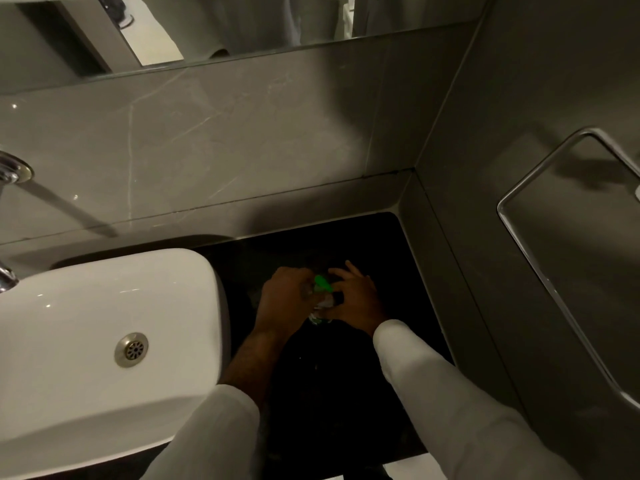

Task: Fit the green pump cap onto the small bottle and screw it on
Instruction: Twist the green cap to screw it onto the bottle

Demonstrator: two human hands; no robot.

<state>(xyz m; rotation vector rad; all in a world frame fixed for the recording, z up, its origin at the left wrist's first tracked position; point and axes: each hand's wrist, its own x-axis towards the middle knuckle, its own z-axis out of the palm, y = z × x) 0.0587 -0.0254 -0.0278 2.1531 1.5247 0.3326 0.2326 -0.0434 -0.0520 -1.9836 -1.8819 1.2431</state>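
The green pump cap sits at the top of the small clear bottle, over the black countertop. Around the bottle from the left wraps my left hand. My right hand comes in from the right, its fingers curled at the cap and neck, two fingers raised. The hands hide most of the bottle, so whether the cap is seated on the threads cannot be told. The scene is dim.
A white washbasin with a metal drain stands close on the left. A chrome tap juts from the grey wall at far left. A metal towel rail hangs on the right wall. A mirror runs above.
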